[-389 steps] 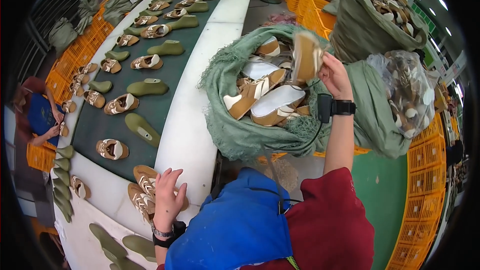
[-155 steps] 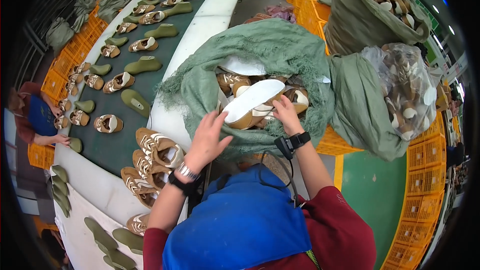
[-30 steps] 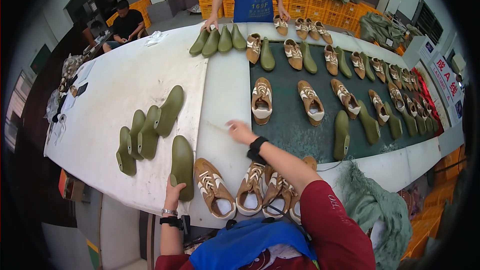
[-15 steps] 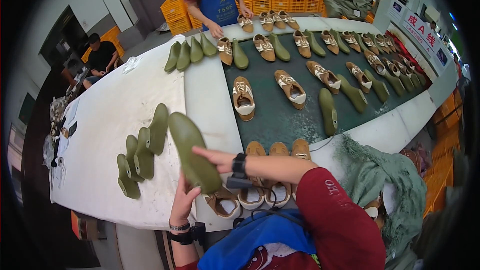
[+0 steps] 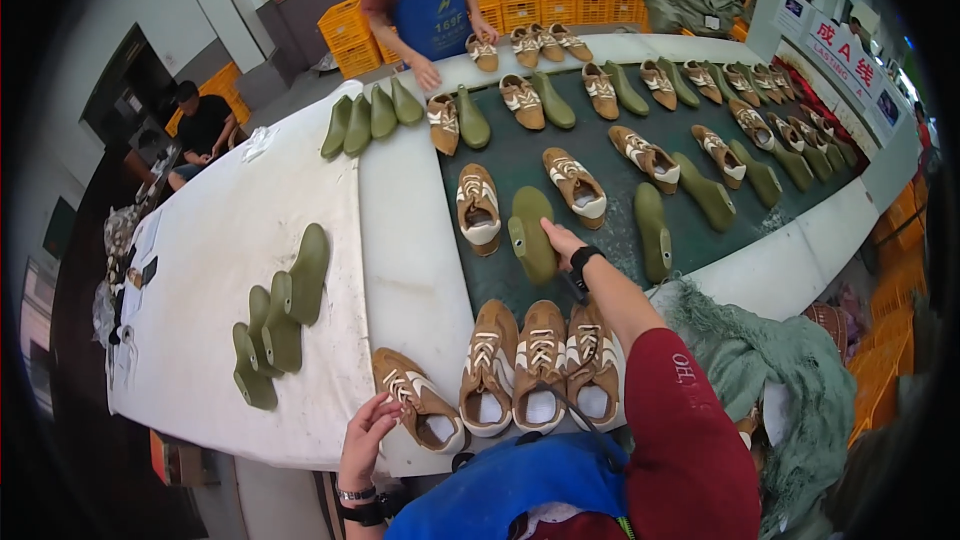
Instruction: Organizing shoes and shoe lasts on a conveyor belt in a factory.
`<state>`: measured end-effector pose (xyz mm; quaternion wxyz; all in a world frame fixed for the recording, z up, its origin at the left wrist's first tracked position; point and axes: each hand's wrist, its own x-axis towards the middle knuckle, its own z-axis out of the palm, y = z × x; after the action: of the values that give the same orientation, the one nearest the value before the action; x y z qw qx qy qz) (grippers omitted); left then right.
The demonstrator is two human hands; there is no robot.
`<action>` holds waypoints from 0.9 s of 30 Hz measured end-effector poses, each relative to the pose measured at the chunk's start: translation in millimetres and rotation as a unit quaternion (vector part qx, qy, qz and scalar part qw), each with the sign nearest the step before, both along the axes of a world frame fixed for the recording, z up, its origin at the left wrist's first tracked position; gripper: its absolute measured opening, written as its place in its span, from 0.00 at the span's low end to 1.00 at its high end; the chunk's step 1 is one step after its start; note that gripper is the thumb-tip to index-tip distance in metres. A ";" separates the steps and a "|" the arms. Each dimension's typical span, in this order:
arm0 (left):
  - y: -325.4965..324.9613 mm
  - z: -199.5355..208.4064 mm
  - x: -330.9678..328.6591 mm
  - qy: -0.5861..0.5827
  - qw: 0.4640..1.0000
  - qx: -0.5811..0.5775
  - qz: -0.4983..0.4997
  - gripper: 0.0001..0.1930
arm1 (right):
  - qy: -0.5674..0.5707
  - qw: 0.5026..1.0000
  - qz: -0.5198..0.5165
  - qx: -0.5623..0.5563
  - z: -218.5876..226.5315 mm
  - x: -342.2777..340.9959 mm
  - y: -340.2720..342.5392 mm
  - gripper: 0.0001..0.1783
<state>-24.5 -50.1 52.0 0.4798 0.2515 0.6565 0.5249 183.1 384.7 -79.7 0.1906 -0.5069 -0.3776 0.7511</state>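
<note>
My right hand [image 5: 563,243] grips a green shoe last [image 5: 532,240] over the near part of the dark green belt [image 5: 620,230]. Whether the last touches the belt I cannot tell. Beside it on the belt are a brown sneaker with white stripes [image 5: 574,187] and another green last [image 5: 653,232]. Down at the table's near edge, my left hand [image 5: 368,432] has its fingers loosely curled but apart, beside a laced brown sneaker [image 5: 412,392]; it may be touching that shoe. Several more brown sneakers [image 5: 541,355] stand in a row to its right.
Several green lasts [image 5: 285,325] lie on the white table [image 5: 220,270]; more lasts [image 5: 383,112] stand at its far end. Across the belt a co-worker in a blue apron [image 5: 430,10] handles sneakers. Green netting [image 5: 760,370] hangs at the right. Orange crates [image 5: 350,40] line the back.
The right hand has carried the green last rightward and away, from over the white table to the belt. My left hand has let go of it and moved down beside the nearest sneaker.
</note>
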 end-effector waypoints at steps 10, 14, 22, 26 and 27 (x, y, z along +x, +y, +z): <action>-27.9 -8.6 2.4 0.007 0.999 -0.034 0.040 0.22 | -0.456 0.737 0.272 0.418 7.1 -24.4 -19.2 0.27; -35.5 -19.1 -10.1 0.026 1.000 -0.010 0.011 0.20 | -0.480 0.709 0.296 0.422 -15.0 13.5 -6.4 0.39; -61.6 -13.4 -117.6 0.222 0.973 -0.053 0.031 0.18 | -0.396 0.734 0.329 0.443 -18.1 11.3 -24.7 0.48; -51.4 -8.9 -199.0 0.317 0.943 -0.089 0.044 0.18 | -0.219 0.831 0.332 0.389 10.3 21.6 -18.3 0.53; -46.4 -9.8 -219.4 0.315 0.943 -0.108 0.021 0.19 | -0.254 0.790 0.323 0.455 22.4 28.3 -22.8 0.51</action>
<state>-243.9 -96.5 42.3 0.2618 0.3373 0.8317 0.3549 211.4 361.9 -57.3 0.0426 -0.3821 -0.8523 0.3545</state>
